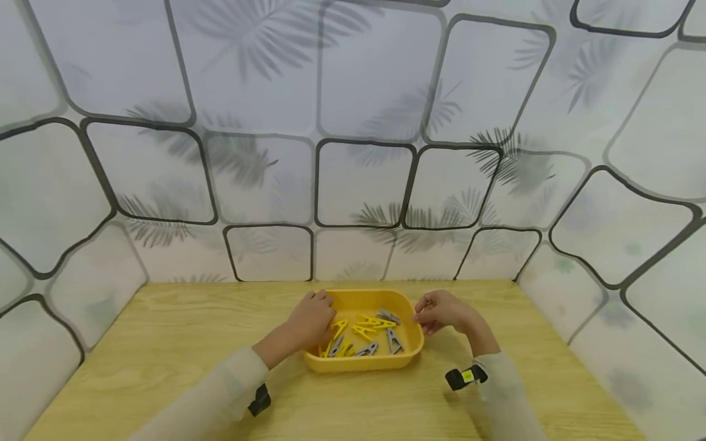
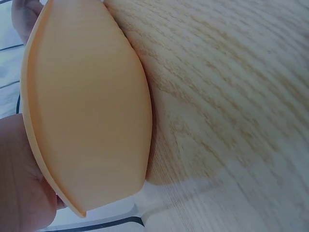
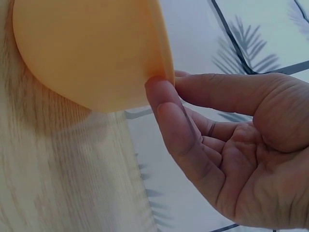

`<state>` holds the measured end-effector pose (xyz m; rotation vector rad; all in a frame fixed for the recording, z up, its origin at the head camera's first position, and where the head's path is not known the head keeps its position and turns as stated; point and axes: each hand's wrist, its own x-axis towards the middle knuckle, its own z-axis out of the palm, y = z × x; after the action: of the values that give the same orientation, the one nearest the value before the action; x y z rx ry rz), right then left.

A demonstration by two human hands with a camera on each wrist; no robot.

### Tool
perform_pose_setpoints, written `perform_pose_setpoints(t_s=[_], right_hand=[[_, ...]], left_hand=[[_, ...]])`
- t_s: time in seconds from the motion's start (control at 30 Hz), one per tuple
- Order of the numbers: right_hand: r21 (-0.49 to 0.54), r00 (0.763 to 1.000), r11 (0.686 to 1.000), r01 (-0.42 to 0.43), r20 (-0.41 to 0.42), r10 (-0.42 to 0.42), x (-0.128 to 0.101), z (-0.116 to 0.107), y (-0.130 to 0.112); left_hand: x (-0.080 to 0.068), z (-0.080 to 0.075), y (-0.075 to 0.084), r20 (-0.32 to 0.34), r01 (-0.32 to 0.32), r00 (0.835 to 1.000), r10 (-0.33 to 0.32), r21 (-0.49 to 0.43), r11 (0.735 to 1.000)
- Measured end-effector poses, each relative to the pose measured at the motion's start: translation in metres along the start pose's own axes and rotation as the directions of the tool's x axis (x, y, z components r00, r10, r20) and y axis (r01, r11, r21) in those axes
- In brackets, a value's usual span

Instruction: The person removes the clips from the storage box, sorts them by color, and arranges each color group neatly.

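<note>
A yellow plastic basket [image 1: 364,365] stands on the wooden table, holding several clothespins, some yellow [image 1: 364,331] and some grey [image 1: 394,341]. My left hand [image 1: 311,316] grips its left rim, the fingers partly hidden behind the hand itself. In the left wrist view the basket's side wall [image 2: 91,106] fills the middle, and the left hand [image 2: 21,179] shows behind the rim. My right hand [image 1: 445,311] pinches the right rim between thumb and fingers. The right wrist view shows this right hand [image 3: 227,145] close up, fingertips on the outside of the wall.
The wooden table [image 1: 193,361] extends around the basket on all sides. Patterned white sheeting [image 1: 364,184] rises behind the table's back edge and along both sides. Each sleeve has a black wrist strap [image 1: 466,376] beside it.
</note>
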<state>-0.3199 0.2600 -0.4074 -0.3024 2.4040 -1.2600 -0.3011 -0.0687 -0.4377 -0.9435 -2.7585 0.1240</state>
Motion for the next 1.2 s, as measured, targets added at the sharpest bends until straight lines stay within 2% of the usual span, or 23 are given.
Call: perform_pose_setpoints(t_s=[0.13,0.2,0.27,0.43,0.6,0.7,0.83,1.03,1.2], right_hand=[[0.009,1.000,1.000,0.003,0.000,-0.003,-0.001,-0.001,-0.001],[0.019,1.000,1.000,0.005,0.004,-0.005,-0.001,0.000,-0.001],[0.024,1.000,1.000,0.003,0.009,-0.003,-0.001,0.000,-0.001],[0.018,1.000,1.000,0.001,0.012,-0.001,-0.001,0.001,0.000],[0.011,1.000,1.000,0.011,0.020,-0.011,-0.002,0.000,0.000],[0.008,1.000,1.000,0.012,0.024,-0.012,-0.001,-0.001,-0.001],[0.009,1.000,1.000,0.008,0.018,-0.008,0.001,-0.001,-0.003],[0.010,1.000,1.000,0.007,0.015,-0.007,0.000,-0.002,-0.003],[0.016,1.000,1.000,0.012,0.025,-0.013,-0.001,0.000,-0.001]], left_hand=[[0.002,0.003,-0.005,-0.056,-0.004,0.998,0.004,0.000,1.000],[0.001,0.005,-0.008,-0.112,-0.019,0.994,0.019,0.007,1.000],[0.000,0.006,-0.012,-0.192,-0.035,0.981,0.037,0.014,0.999],[-0.005,-0.001,-0.022,-0.392,-0.036,0.920,0.028,-0.013,0.999],[-0.016,-0.020,-0.035,-0.501,0.008,0.863,-0.072,-0.128,0.992],[-0.027,-0.029,-0.045,-0.539,0.043,0.831,-0.140,-0.189,0.981],[-0.043,-0.034,-0.062,-0.572,0.094,0.793,-0.210,-0.225,0.970],[-0.069,-0.028,-0.088,-0.622,0.154,0.728,-0.287,-0.260,0.953],[-0.092,-0.018,-0.107,-0.622,0.233,0.695,-0.361,-0.280,0.931]])
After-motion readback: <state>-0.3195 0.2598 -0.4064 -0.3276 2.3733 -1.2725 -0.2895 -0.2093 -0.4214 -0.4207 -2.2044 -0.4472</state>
